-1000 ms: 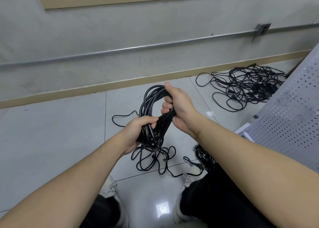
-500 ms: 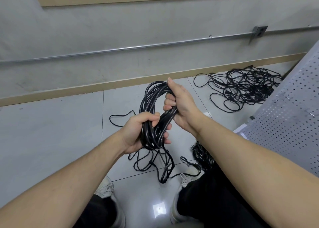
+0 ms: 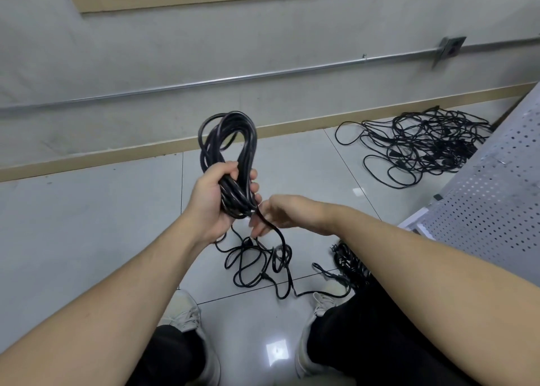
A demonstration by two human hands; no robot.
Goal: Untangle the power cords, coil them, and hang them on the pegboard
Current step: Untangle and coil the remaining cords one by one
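Note:
My left hand [image 3: 214,198] grips the lower end of a coil of black power cord [image 3: 230,140], which stands up as a loop above the fist. My right hand [image 3: 277,213] is just right of the coil's base, palm down, its fingers pinching the loose tail [image 3: 273,227] that runs down from the coil. That tail joins a small tangle of slack cord [image 3: 257,265] on the floor tiles between my feet. The grey perforated pegboard [image 3: 493,198] leans at the right edge.
A large tangled pile of black cords [image 3: 423,149] lies on the floor by the wall, far right. Another cord bundle [image 3: 349,264] sits by my right knee. My white shoes [image 3: 187,315] stand on the glossy tiles. A metal conduit [image 3: 233,78] runs along the wall.
My right hand let go of the coil's top and dropped to its base, taking the loose tail. The left hand lifted the coil higher and now holds it alone.

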